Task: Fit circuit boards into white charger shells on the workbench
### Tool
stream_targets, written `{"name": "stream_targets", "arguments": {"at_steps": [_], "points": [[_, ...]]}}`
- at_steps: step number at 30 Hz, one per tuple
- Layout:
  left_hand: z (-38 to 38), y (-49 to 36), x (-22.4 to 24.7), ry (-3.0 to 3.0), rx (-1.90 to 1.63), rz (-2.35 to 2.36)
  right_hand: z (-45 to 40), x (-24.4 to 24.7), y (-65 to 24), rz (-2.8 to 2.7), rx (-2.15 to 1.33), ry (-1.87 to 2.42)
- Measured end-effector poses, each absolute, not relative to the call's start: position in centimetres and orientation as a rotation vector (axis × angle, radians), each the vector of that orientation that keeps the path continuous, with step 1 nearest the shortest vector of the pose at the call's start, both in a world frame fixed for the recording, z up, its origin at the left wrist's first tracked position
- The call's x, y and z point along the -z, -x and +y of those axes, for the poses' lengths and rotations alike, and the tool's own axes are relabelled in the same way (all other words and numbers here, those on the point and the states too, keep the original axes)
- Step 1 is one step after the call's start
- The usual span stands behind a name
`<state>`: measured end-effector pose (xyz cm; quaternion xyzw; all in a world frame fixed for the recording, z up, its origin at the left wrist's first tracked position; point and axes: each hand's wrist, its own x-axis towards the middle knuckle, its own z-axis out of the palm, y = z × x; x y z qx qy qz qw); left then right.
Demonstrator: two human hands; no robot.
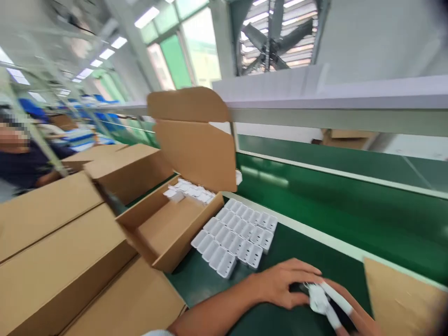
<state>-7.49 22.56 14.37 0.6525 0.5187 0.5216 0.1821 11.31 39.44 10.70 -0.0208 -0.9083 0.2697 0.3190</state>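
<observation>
The dark green desk (266, 322) carries everything here, and on it the open box (196, 154) stands with its lid raised and a cluster of small white parts (192, 189) along its far inner side. A flat brown sheet (406, 294) lies well to the right of the open box, and just beside its right wall sit white cases (227, 233) in close slanting rows, their long axes seeming to run roughly along that wall. Further right of the open box, past the cases, both hands come together low over the desk. The left hand (285, 282) is the nearer one to the box and cases; its thumb and fingers are curled nearly closed, pinching a small white piece (318, 299). The right hand (362, 319), partly cut off and blurred, reaches the same piece from the side away from the open box with white-covered fingers (338, 296); I cannot tell how firmly it grips. The piece thus sits between the two hands, well apart from the box, its long axis too blurred to read.
</observation>
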Motion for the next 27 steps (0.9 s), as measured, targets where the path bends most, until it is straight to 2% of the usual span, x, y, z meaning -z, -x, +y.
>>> {"name": "stream_targets", "arguments": {"at_steps": [8, 16, 27], "points": [[23.2, 6.4, -14.3, -1.28, -1.41, 1.78, 36.6, -14.4, -11.0, -2.499, -0.715, 0.165], [22.6, 5.6, -13.2, -1.308, -1.349, 1.772, 35.7, -13.3, -10.7, -2.514, -0.553, 0.146], [22.6, 4.9, -12.3, -1.53, -1.392, 1.676, 35.8, -13.2, -10.6, -2.442, -0.581, 0.224]]}}
